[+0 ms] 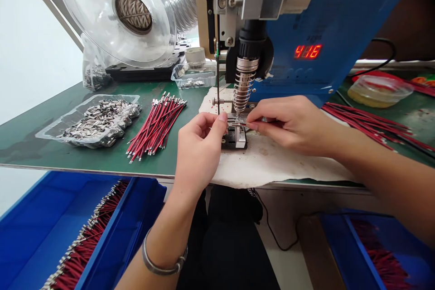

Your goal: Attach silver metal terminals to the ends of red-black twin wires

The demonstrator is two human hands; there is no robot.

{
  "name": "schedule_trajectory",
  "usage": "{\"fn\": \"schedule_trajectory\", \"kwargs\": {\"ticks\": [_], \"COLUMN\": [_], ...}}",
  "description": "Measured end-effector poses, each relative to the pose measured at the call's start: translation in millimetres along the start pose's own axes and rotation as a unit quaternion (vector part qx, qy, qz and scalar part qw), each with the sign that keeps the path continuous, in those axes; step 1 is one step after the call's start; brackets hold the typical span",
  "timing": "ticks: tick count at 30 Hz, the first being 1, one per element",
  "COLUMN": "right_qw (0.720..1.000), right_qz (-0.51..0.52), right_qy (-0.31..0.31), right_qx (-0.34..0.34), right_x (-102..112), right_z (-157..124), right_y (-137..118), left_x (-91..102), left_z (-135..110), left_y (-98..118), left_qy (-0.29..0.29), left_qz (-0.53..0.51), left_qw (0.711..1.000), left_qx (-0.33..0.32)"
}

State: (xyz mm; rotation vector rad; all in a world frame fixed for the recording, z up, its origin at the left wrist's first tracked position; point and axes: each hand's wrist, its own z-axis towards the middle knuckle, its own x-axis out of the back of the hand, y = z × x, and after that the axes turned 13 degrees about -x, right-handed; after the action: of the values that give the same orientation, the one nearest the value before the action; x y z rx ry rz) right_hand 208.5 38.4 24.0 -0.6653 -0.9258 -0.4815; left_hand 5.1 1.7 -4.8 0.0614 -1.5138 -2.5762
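My left hand [201,147] is closed in a pinch at the left side of a small metal fixture [240,137]; what its fingertips hold is hidden. From the right, my right hand [291,123] pinches at the fixture's other side, on something too small to make out. A thin piece lies across the fixture between the two hands. Directly above hangs a soldering iron [245,79] with a spring around it, pointing down at the fixture. The fixture stands on a pale cloth [258,165].
Left of my hands lie a bundle of red-black wires [156,127] with metal ends and a clear tray [50,132] of metal connectors. A blue machine [288,77] displays 416. More wires [367,124] lie at right. Blue bins [37,217] with wires sit below the table.
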Motion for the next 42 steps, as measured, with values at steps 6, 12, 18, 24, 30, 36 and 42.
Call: {"fn": "schedule_trajectory", "kwargs": {"ticks": [6, 12, 18, 24, 30, 36, 42], "right_qw": [1.0, 1.0, 1.0, 1.0, 1.0, 1.0, 1.0], "right_qz": [0.001, 0.009, 0.01, 0.006, 0.001, -0.001, -0.009], "right_qy": [0.003, 0.003, 0.002, 0.007, 0.006, 0.01, 0.009], "right_qx": [0.005, 0.008, 0.003, 0.001, 0.001, 0.008, 0.007], "right_x": [0.7, 0.4, -0.9, -1.4, -1.1, -0.6, -1.4], "right_z": [-0.3, -0.3, -0.3, -0.3, -0.8, -0.7, -0.9], "right_y": [-0.9, -0.3, -0.4, 0.1, 0.7, 0.3, 0.5], "left_x": [0.3, 1.1, 0.8, -0.2, 0.1, 0.4, 0.7], "left_z": [0.6, -0.9, -0.4, 0.2, -0.1, -0.5, -1.0], "left_y": [2.1, -0.5, -0.7, -0.9, 0.0, 0.0, -0.7], "left_qy": [-0.004, -0.006, -0.008, -0.008, -0.004, -0.005, -0.005], "left_qz": [-0.009, -0.01, -0.012, -0.009, -0.004, -0.001, -0.002], "left_qw": [1.0, 1.0, 1.0, 1.0, 1.0, 1.0, 1.0], "left_qx": [0.006, 0.0, -0.001, -0.004, -0.005, -0.006, -0.005]}}
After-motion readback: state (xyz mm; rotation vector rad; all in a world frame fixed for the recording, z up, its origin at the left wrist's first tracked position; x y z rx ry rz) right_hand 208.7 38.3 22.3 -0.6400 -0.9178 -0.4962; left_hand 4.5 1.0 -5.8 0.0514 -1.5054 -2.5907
